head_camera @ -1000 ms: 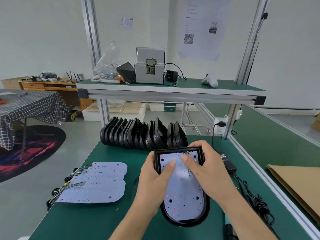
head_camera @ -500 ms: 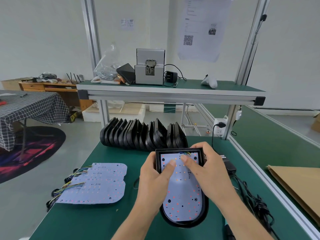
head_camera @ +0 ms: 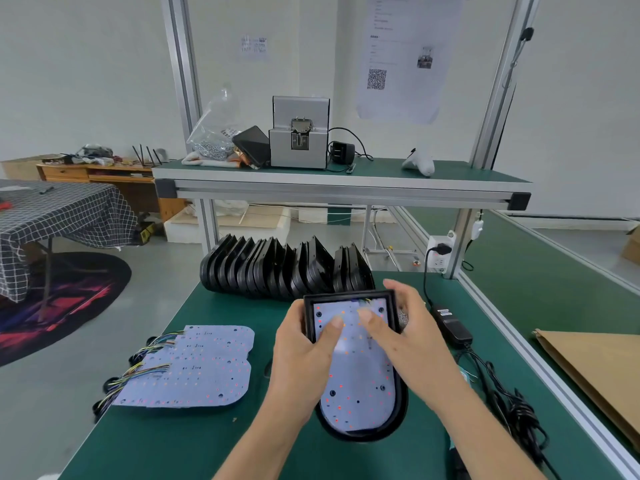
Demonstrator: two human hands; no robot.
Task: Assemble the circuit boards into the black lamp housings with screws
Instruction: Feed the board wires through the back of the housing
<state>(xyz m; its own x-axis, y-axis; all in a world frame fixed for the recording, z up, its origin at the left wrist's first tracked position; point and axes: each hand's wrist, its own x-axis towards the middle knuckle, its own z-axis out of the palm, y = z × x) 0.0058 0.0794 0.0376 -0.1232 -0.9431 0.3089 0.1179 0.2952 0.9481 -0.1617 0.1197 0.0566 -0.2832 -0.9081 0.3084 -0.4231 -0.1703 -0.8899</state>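
The green counter (head_camera: 214, 445) carried all task parts. Along its far edge stood a row of black lamp housings (head_camera: 284, 268), set on edge and leaning against one another. A stack of circuit boards (head_camera: 194, 368) with coloured wire leads lay flat at the left, well apart from the hands. One lamp housing (head_camera: 367, 434) lay flat at the centre of the counter, a circuit board (head_camera: 356, 386) seated inside it. The left hand (head_camera: 304, 358) gripped the housing's left wall, its thumb pressed on the board. The right hand (head_camera: 408, 334) held the housing's right wall, fingers curled round the far corner, thumb on the board. A black power adapter (head_camera: 452, 323) lay just beside the right hand.
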